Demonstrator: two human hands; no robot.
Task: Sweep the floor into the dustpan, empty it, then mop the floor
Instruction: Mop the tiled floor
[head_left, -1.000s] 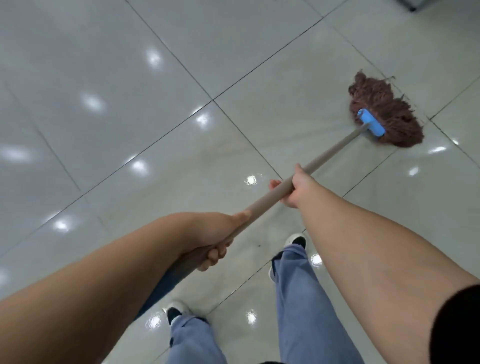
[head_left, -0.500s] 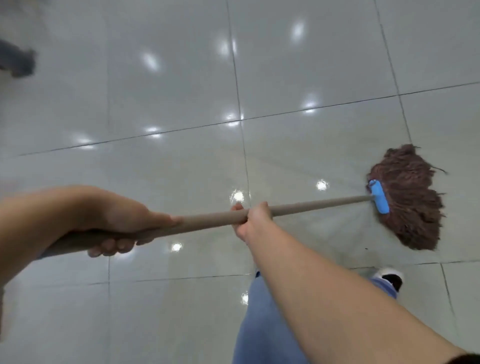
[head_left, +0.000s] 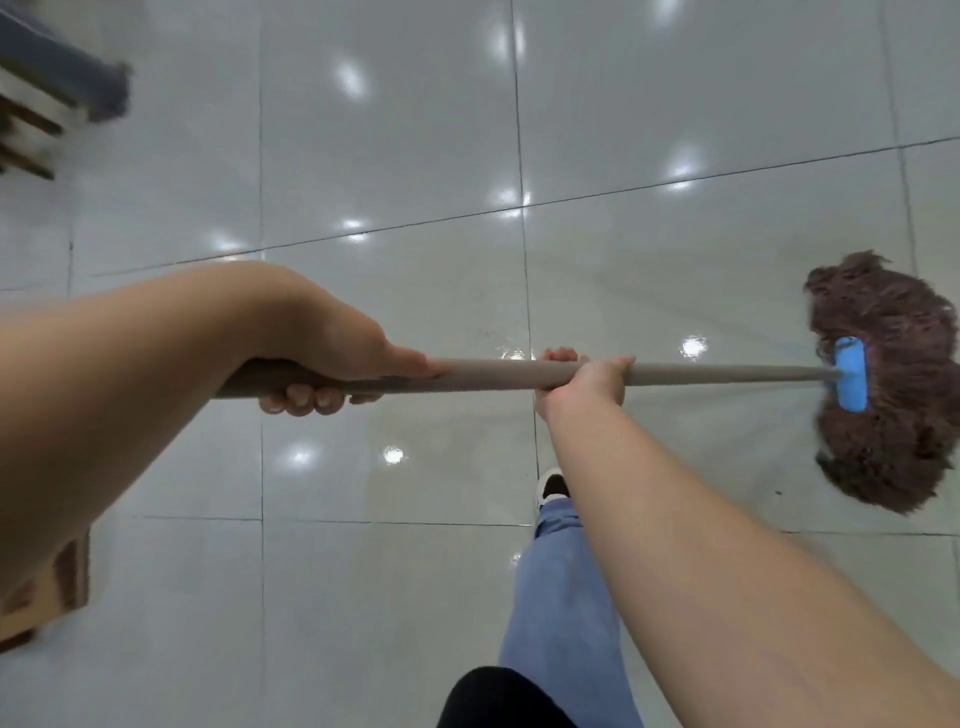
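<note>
At the far left edge, blurred dark furniture legs (head_left: 31, 130) stand on the glossy pale grey tiled floor (head_left: 389, 130), and lower down a brown cardboard-like object (head_left: 47, 592) shows behind the left forearm; neither is sharp enough to identify further. The left hand (head_left: 322, 353) wraps the near end of the long grey-brown mop handle (head_left: 488, 375), thumb laid along the top of the shaft and fingers curled underneath with the fingertips visible below it. The handle runs almost level across the view from left to right. Further along it, about mid-shaft, the right hand (head_left: 584, 376) grips the handle too, fingers curled over the far side and the thumb pointing along the shaft toward the mop end. Below that hand, a leg in light blue jeans (head_left: 561, 597) ends in a white and black shoe (head_left: 551, 486) planted on the tiles. At the right, the handle meets a bright blue plastic clamp (head_left: 851, 381), which sits on top of the dark reddish-brown string mop head (head_left: 893, 322). The strings lie spread flat on the floor near the right edge of the view, and the tiles beside them look faintly streaked.
</note>
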